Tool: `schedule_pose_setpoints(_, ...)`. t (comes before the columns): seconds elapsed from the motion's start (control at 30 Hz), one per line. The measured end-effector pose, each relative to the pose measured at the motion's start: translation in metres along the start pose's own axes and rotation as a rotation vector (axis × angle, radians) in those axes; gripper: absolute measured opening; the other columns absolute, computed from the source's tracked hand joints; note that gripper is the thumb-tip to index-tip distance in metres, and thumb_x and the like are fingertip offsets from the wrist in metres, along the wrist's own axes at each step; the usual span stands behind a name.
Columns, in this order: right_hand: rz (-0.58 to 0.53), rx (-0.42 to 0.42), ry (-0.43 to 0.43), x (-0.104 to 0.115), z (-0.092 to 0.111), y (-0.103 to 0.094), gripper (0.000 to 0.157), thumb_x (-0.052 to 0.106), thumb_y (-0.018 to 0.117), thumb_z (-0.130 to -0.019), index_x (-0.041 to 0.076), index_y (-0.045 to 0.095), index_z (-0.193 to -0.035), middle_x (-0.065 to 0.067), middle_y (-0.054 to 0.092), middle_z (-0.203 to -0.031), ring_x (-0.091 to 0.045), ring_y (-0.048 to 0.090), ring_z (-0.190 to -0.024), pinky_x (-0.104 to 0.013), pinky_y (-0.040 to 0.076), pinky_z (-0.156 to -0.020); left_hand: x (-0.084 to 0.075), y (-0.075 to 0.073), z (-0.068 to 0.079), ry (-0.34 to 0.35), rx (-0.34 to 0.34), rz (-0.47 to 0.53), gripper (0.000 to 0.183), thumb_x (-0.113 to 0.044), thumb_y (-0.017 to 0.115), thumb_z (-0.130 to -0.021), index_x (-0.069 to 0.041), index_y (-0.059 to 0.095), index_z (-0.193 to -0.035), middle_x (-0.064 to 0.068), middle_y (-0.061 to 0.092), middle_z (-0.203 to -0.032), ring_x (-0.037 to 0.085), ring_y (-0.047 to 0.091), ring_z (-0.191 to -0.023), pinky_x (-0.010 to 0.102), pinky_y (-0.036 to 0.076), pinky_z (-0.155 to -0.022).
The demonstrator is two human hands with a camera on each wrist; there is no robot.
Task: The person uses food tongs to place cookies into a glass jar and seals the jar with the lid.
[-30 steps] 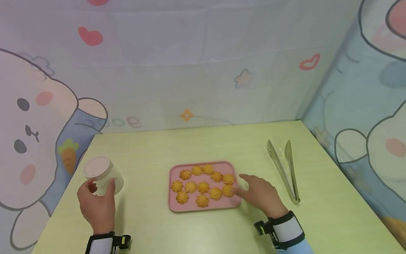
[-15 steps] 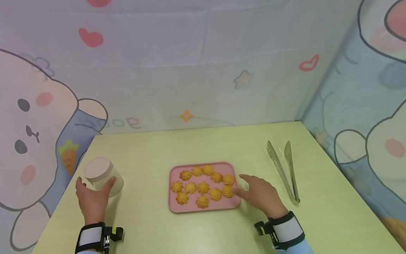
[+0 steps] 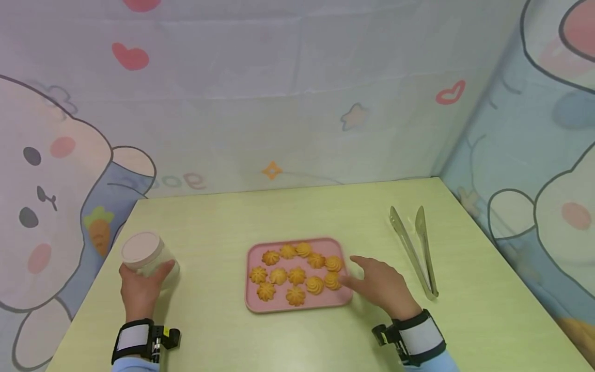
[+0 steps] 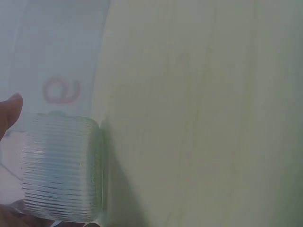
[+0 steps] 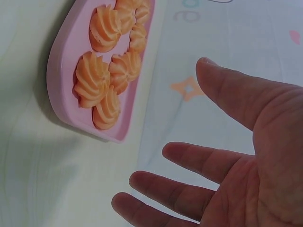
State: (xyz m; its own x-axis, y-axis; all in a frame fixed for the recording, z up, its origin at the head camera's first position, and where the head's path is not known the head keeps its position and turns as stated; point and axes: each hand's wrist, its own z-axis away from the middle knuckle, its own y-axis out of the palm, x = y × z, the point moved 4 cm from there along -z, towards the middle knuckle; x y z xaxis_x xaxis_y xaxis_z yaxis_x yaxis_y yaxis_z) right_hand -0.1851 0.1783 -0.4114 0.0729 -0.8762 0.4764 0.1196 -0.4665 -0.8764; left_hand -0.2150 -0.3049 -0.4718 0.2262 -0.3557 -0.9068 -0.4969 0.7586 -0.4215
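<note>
In the head view, my left hand (image 3: pixel 141 294) is at the front of a clear ribbed jar (image 3: pixel 163 266) with a pale lid (image 3: pixel 141 248). Its fingers reach the jar's left side and its thumb is on the right. Seen from the left wrist, the thumb (image 4: pixel 9 113) stands a little apart from the jar (image 4: pixel 61 170), with fingertips along the opposite side. My right hand (image 3: pixel 383 287), fingers extended and holding nothing, hovers by the right edge of a pink tray (image 3: pixel 279 307). Several piped butter cookies (image 3: pixel 295 295) lie on the tray.
Metal tongs (image 3: pixel 411 253) lie spread on the right of the pale yellow-green table (image 3: pixel 218 336). A patterned cloth backdrop (image 3: pixel 260 98) rises behind the table and along its sides.
My left hand first drew back and left, then moved forward until its fingers and thumb flanked the jar. My right hand, the tray and the tongs stayed put.
</note>
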Motion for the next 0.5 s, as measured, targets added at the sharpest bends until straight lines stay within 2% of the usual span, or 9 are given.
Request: schedule_pose_setpoints(0.5, -0.015, 0.003, -0.010, -0.0025, -0.0002, 0.0050, 0.068, 0.051, 0.063, -0.084, 0.002, 0.056, -0.132, -0.023, 0.063, -0.124, -0.040, 0.057, -0.107, -0.057, 0.051, -0.079, -0.0023, 0.0072, -0.0007, 0.047, 0.029, -0.045, 0.110, -0.044, 0.079, -0.072, 0.003, 0.015, -0.148, 0.034, 0.035, -0.143, 0.049, 0.034, -0.126, 0.066, 0.030, -0.101)
